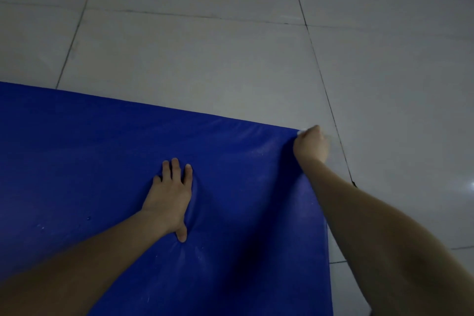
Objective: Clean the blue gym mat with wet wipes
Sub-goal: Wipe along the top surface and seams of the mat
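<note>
mat (77,161): blue, lying flat on tiled floor (205,46)
left grip (169,197): pressing down mid-mat, fingers spread wide
right grip (311,145): curling round white wipe (302,132) at mat's far right corner

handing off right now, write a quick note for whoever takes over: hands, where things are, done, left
Left hand: flat, fingers spread, pressing a dent into the blue padded gym mat.
Right hand: curled at the mat's far right corner, a sliver of white wet wipe showing.
Mat lies on the grey tiled floor.
Done: unclear how much is wiped.
Left: pale specks near the left hand; wipe them.
</note>
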`<state>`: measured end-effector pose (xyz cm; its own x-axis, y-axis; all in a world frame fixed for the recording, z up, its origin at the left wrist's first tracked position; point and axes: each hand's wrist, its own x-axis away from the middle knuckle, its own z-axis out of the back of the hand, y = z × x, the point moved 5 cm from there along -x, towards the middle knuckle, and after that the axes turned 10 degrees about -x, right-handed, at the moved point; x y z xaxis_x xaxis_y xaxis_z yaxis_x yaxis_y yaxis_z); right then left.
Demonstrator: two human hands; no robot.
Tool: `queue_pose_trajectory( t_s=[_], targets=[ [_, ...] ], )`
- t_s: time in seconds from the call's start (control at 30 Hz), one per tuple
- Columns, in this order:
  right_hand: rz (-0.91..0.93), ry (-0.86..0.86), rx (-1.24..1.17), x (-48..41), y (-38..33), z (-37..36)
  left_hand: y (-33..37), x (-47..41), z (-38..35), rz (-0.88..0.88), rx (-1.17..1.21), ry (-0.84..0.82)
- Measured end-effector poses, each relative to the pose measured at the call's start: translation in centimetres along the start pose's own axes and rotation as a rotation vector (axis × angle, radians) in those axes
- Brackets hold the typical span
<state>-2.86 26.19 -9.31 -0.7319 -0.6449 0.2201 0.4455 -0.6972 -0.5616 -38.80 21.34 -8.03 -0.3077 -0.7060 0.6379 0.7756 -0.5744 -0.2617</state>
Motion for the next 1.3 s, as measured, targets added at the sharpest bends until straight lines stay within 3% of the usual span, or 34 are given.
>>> queue_pose_trajectory(
  t_s=[0.23,0.37,0.57,0.7,0.77,0.83,0.93,0.97,1.03,1.1,1.2,1.3],
  targets=[
    [0.395,-0.334,-0.027,7.3,-10.6,-9.3,0.1,-0.1,0.0,0.011,-0.013,0.001],
    [0.517,-0.305,0.084,7.3,-10.4,-8.4,0.1,-0.1,-0.4,0.004,0.004,-0.003],
    [0.203,-0.053,0.187,0.8,-2.4,-0.6,0.1,-0.1,-0.3,0.001,-0.012,0.013],
    [-0.04,0.007,0.016,-0.9,1.8,2.4,0.1,-0.2,-0.3,0.0,-0.007,0.007],
    [-0.047,0.017,-0.043,-0.1,1.7,2.4,0.2,-0.2,-0.3,0.003,-0.013,-0.002],
    [0.103,-0.068,-0.12,1.8,-0.1,0.7,0.2,-0.3,-0.2,0.008,-0.021,-0.008],
    [0.285,-0.357,-0.253,6.4,-3.7,-2.4,0.1,-0.1,-0.1,0.023,-0.022,-0.015],
    [0.273,-0.386,-0.316,7.2,-4.2,-2.8,0.0,0.0,0.0,0.028,-0.025,-0.023],
    [0.217,-0.285,-0.354,7.5,-3.7,-1.9,0.1,0.0,0.2,0.039,-0.021,-0.033],
    [0.115,-0.229,-0.194,7.2,-1.2,-0.9,0.1,0.1,0.3,0.038,-0.022,-0.041],
    [0.027,-0.471,0.082,8.3,2.0,-1.2,0.1,0.5,0.8,0.033,-0.073,-0.087],
    [0.059,-0.587,0.245,8.1,2.1,-1.8,0.4,0.4,3.0,0.028,-0.226,-0.208]
  ],
)
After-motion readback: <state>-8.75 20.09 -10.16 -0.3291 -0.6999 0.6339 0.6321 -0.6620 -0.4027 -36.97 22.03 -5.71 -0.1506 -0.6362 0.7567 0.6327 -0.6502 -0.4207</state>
